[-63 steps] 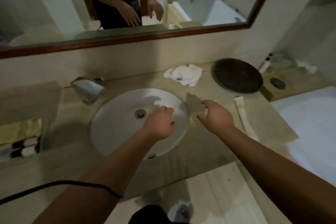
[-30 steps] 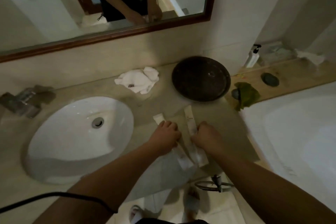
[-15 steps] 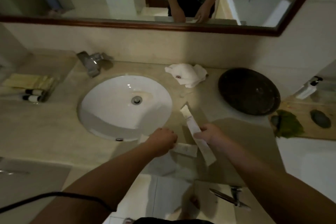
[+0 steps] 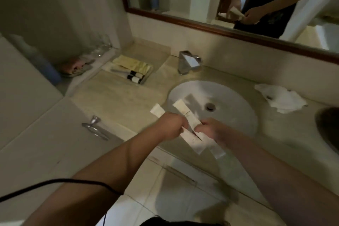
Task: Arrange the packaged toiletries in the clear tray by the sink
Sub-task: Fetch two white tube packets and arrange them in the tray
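Glossy white ceramic is seen on the sink [image 4: 229, 95], shiny chrome on the tap [image 4: 189, 62], matt stone on the worktop [image 4: 119, 95], crumpled cloth [image 4: 280, 98] nearby.

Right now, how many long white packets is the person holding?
2. One long white paper packet is in the left hand, the other is in the right hand, both over the sink's front edge. More could be hidden.

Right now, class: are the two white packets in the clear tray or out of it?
Out: left hand and right hand hold both white packets above the sink's rim.
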### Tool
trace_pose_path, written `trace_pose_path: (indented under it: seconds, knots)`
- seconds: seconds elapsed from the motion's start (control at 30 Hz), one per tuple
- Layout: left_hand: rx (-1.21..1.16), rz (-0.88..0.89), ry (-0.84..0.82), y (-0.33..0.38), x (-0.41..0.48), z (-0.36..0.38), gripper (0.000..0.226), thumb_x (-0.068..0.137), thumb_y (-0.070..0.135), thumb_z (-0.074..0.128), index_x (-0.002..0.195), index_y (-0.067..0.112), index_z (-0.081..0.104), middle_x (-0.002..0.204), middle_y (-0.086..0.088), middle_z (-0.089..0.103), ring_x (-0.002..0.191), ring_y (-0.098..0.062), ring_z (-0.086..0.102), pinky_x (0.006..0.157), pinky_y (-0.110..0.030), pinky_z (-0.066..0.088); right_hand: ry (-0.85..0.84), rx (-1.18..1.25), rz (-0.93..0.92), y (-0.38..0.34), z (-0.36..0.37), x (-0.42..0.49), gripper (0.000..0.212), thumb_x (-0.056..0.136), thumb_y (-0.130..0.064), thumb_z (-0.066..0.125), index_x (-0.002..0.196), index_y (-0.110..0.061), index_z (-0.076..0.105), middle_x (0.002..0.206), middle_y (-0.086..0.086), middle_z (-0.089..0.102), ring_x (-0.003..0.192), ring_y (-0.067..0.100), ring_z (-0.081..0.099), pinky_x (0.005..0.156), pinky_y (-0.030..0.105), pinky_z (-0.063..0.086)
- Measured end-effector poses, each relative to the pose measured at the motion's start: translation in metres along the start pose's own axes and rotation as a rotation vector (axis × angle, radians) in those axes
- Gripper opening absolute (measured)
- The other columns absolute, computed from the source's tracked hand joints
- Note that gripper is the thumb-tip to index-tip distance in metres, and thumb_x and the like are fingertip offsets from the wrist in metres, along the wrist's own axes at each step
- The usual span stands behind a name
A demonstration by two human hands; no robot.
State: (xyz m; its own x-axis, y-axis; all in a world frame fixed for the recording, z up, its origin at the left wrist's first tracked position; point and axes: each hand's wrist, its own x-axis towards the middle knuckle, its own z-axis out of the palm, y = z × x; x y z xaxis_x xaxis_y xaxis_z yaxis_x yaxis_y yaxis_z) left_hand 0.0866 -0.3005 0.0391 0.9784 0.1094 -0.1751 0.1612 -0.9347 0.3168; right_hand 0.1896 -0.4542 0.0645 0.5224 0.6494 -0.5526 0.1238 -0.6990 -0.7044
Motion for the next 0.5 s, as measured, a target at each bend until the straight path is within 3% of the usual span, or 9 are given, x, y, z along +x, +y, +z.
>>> trace_pose_path:
  seconds: [0.17,0.33,0.4,0.5]
  knots:
    - [-0.047,-0.054,0.037,-0.061,-0.025,-0.03,0.026,0.088,0.024,0.062,0.112,0.024,0.07,0.116,0.001,0.071,0.111,-0.021,0.061,0.092,-0.029,0.039,-0.111,-0.001,-0.059,-0.048,0.038,0.031,0.023,0.085,-0.001,0.064,0.107,-0.005,0.067,0.099,0.01,0.066,0.082,0.016,0.063,0.067,0.022,0.048]
    - [-0.001,-0.153,0.222,-0.108,-0.017,-0.055,0.031,0.08,0.038,0.068,0.108,0.024,0.07,0.112,-0.001,0.069,0.11,-0.024,0.057,0.098,-0.036,0.036,-0.053,-0.031,-0.097,-0.082,0.047,0.083,0.032,0.077,-0.005,0.074,0.108,-0.008,0.068,0.107,0.011,0.07,0.099,0.025,0.066,0.087,0.037,0.051]
    - [0.019,-0.308,0.413,-0.124,-0.011,-0.06,0.049,0.077,0.041,0.07,0.121,0.021,0.06,0.125,-0.004,0.058,0.119,-0.026,0.044,0.102,-0.035,0.031,-0.02,0.014,-0.093,-0.098,0.046,0.108,0.031,0.078,-0.008,0.074,0.107,-0.011,0.067,0.101,0.007,0.071,0.093,0.022,0.068,0.086,0.038,0.052]
    - [-0.353,-0.761,0.723,-0.142,-0.003,-0.072,0.074,0.074,0.038,0.076,0.136,0.02,0.04,0.139,-0.009,0.037,0.128,-0.027,0.031,0.107,-0.04,0.035,-0.012,0.063,-0.105,-0.129,0.041,0.147,0.031,0.078,-0.013,0.076,0.105,-0.018,0.062,0.096,0.001,0.068,0.084,0.015,0.065,0.081,0.035,0.053]
